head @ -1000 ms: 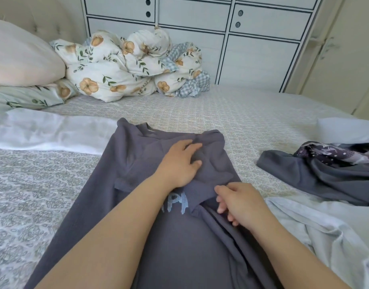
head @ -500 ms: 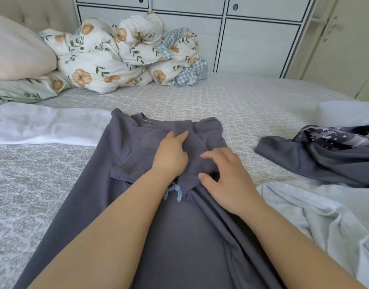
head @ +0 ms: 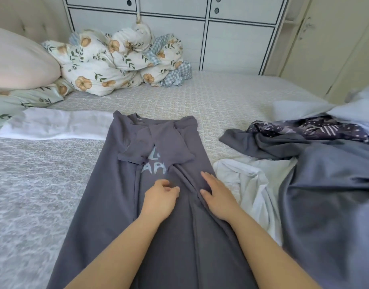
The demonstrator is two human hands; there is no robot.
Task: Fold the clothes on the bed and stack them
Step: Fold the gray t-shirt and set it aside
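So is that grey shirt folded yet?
Partly folded: the grey shirt lies lengthwise, both sleeves and sides turned inward, not yet folded crosswise.

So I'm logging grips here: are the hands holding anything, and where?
Nothing is gripped. The right hand lies flat on the grey shirt's folded right side; the left hand rests loosely curled mid-shirt.

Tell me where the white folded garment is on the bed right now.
In the head view, the white folded garment lies flat on the bed at the left, just left of the grey T-shirt's collar end and in front of the pillows.
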